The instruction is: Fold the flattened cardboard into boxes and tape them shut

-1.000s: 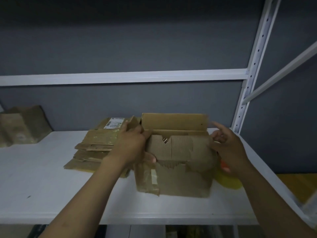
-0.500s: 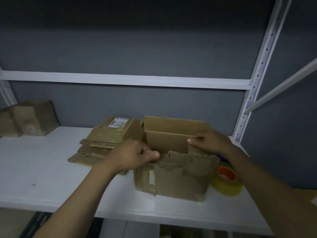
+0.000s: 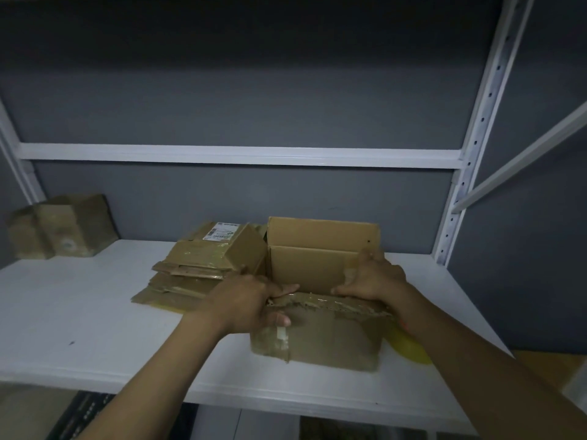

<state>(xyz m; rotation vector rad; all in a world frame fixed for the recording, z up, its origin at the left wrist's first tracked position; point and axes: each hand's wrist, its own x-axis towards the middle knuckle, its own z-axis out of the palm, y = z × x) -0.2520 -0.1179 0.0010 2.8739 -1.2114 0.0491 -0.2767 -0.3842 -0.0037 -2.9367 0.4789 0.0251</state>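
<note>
**Both hands on the near rim of a worn box**

The open box [image 3: 324, 339] stands on the white shelf [image 3: 79, 306], just right of the stack of flattened cardboard [image 3: 193, 274], with its far flap [image 3: 320, 231] upright. The left hand [image 3: 246, 304] grips the near-left corner, fingers hooked over the rim and thumb on the front wall. The right hand [image 3: 376, 281] curls over the near-right corner.

The near edge is torn and carries old tape, so the board there probably gives and may crease off its score line. The box looks light and would likely slide on the smooth shelf if pushed from one side. The corners, where two walls brace each other, seem the sounder hold.

Room is tight sideways. The stack lies close against the left wall, and a yellow tape roll [image 3: 411, 346] sits just beside the right wall, partly hidden by the forearm. The shelf's front edge is near the box, and bare shelf lies to the left.
</note>
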